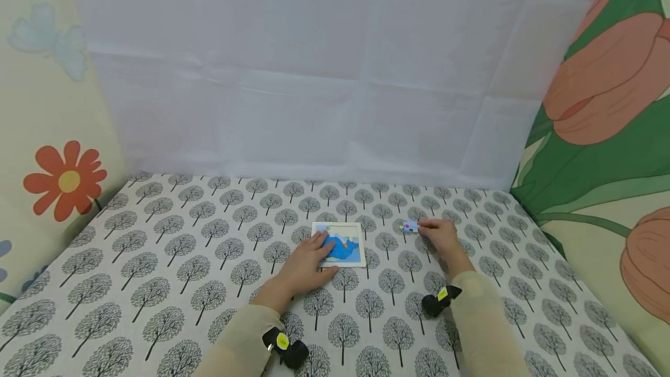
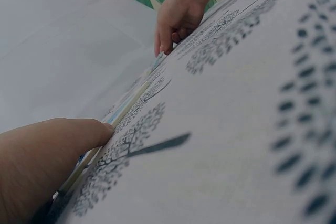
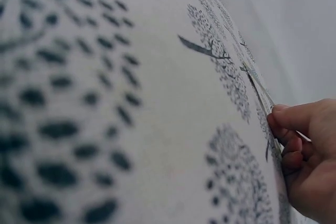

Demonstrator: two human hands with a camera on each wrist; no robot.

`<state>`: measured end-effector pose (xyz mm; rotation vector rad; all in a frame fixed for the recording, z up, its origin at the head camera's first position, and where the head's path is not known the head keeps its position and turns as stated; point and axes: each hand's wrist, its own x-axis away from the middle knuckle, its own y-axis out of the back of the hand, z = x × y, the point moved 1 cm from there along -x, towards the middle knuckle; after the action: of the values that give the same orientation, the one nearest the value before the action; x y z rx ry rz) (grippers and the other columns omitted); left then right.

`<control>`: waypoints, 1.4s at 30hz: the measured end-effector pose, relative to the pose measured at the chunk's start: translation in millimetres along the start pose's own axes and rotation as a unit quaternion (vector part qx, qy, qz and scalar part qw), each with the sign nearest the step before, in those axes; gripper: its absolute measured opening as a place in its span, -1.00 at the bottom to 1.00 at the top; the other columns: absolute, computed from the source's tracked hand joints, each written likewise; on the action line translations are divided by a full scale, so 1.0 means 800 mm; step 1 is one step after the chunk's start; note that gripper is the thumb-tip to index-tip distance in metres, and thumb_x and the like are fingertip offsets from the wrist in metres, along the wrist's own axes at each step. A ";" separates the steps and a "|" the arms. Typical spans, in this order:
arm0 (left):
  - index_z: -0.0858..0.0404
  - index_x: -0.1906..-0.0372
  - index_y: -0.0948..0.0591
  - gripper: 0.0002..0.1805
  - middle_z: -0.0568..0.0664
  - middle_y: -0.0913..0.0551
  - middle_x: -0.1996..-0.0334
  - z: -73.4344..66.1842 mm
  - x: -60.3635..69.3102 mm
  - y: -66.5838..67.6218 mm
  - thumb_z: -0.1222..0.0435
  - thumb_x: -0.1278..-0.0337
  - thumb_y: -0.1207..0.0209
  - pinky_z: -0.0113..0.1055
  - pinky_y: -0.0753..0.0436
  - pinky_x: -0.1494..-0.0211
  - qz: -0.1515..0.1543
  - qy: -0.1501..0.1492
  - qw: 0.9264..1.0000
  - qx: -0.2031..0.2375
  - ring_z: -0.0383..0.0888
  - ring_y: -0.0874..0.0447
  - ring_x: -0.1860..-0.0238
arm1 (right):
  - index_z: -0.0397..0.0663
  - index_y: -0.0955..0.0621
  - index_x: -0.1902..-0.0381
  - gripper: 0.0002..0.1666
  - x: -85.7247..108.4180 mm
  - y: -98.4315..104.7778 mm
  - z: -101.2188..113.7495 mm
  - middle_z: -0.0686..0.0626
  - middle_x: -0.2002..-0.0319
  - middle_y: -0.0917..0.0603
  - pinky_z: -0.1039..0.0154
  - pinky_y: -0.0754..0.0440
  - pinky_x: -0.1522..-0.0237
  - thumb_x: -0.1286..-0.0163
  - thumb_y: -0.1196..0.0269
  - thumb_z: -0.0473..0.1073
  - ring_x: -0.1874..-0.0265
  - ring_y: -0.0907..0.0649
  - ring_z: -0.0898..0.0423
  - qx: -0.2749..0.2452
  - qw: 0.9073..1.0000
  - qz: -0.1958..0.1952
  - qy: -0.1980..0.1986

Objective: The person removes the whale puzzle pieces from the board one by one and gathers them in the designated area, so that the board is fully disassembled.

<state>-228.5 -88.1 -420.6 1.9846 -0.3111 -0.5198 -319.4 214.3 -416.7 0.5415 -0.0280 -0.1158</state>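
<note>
Presumably light, stiff, best edge-held, one puzzle piece jutted leftward from the closed pinch of your right hand.

Picture puzzle showed a blue whale within a white border; the puzzle piece was pale blue, pink-spotted; the white tablecloth bore dark trees.

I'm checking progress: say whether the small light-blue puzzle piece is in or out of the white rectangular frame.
Out: the right hand pinches the puzzle piece to the right of the frame, tree-print cloth showing between.
</note>
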 end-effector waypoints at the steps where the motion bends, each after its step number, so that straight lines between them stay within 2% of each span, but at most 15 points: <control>1: 0.31 -0.18 -0.31 -0.37 0.19 -0.11 -0.24 0.000 0.000 0.000 0.04 -0.04 -0.04 -0.07 -0.03 -0.22 0.000 0.000 1.000 -0.001 0.06 0.04 -0.25 | -0.34 -0.56 0.17 -0.72 0.000 0.000 0.001 -0.24 0.14 -0.55 0.12 -0.42 0.06 -0.14 -0.16 -0.31 0.07 -0.46 -0.10 0.000 1.000 0.000 -0.002; 22: 0.33 -0.17 -0.33 -0.37 0.21 -0.13 -0.22 0.000 0.001 0.000 0.05 -0.02 -0.05 -0.06 -0.05 -0.22 -0.006 0.000 1.000 0.001 0.08 0.01 -0.24 | -0.34 -0.51 0.09 -0.68 0.004 0.002 0.001 -0.24 0.10 -0.52 0.11 -0.42 0.06 -0.19 -0.12 -0.31 0.08 -0.47 -0.09 -0.020 1.000 0.021 -0.002; 29: 0.32 -0.17 -0.33 -0.37 0.21 -0.13 -0.23 -0.001 -0.001 0.001 0.05 -0.02 -0.06 -0.07 -0.04 -0.22 -0.005 0.004 1.000 0.007 0.07 0.02 -0.25 | -0.30 -0.51 0.07 -0.66 0.002 0.005 0.001 -0.24 0.08 -0.50 0.12 -0.42 0.06 -0.18 -0.13 -0.27 0.11 -0.48 -0.06 -0.035 0.999 0.018 -0.025; 36: 0.32 -0.17 -0.33 -0.38 0.20 -0.13 -0.23 -0.002 -0.001 0.001 0.06 -0.01 -0.07 -0.08 -0.03 -0.23 -0.004 0.009 1.000 0.019 0.07 0.02 -0.25 | -0.23 -0.52 0.07 -0.68 0.000 0.005 0.002 -0.19 0.08 -0.50 0.11 -0.39 0.05 -0.20 -0.12 -0.23 0.11 -0.46 -0.04 -0.027 0.998 0.010 -0.048; 42: 0.32 -0.17 -0.33 -0.37 0.19 -0.13 -0.23 -0.001 -0.001 0.002 0.07 -0.01 -0.08 -0.08 -0.04 -0.22 -0.006 0.015 0.999 0.030 0.06 0.03 -0.25 | -0.28 -0.47 0.01 -0.63 0.001 0.008 0.010 -0.22 0.03 -0.46 0.08 -0.37 0.03 -0.25 -0.08 -0.21 0.05 -0.42 -0.06 -0.046 0.998 0.029 -0.030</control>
<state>-229.0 -87.5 -418.9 2.0509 -0.3007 -0.4932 -318.1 215.4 -406.2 0.4448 -0.0967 -0.0766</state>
